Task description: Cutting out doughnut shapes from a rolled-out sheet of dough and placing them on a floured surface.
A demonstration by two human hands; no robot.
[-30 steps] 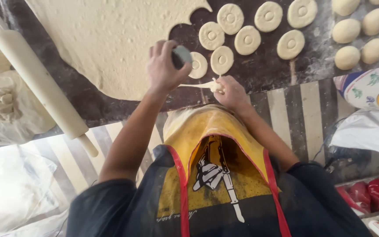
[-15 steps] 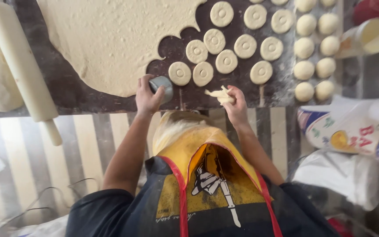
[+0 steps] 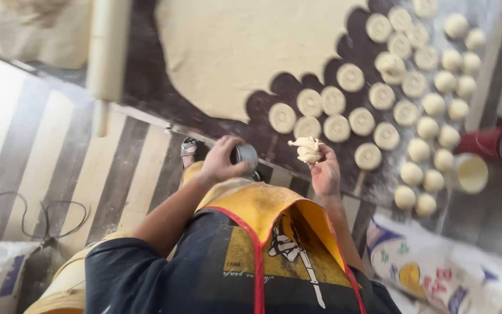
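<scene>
The person's left hand (image 3: 219,161) is curled around a small round metal cutter (image 3: 245,155), fingers wrapped close over its top so that only its grey side and rim show, and it is held at the near edge of the dark, flour-dusted work table (image 3: 146,87) rather than on the dough. The right hand (image 3: 325,174) is turned palm up with its fingers half open, loosely cupping a ragged pale scrap of dough (image 3: 307,149) that sits on the fingertips (it looks twisted and uneven, not a neat round). Just beyond both hands lies the large rolled-out sheet of pale dough (image 3: 233,46), its right edge scalloped with curved bites. Beside that edge, a cluster of flat cut dough discs with ring marks (image 3: 337,128) lies on the table, some touching one another, and farther right sit rows of smooth dough balls (image 3: 434,104). A long pale wooden rolling pin (image 3: 107,52) rests on the table's left part, its handle pointing toward the near edge. At the right end of the table stand a cream-coloured cup (image 3: 470,172) and a red container (image 3: 483,142). Below, the person wears a yellow apron with red trim (image 3: 268,215) over dark sleeves, and a printed white sack (image 3: 437,273) lies at lower right on the striped floor (image 3: 36,157).
</scene>
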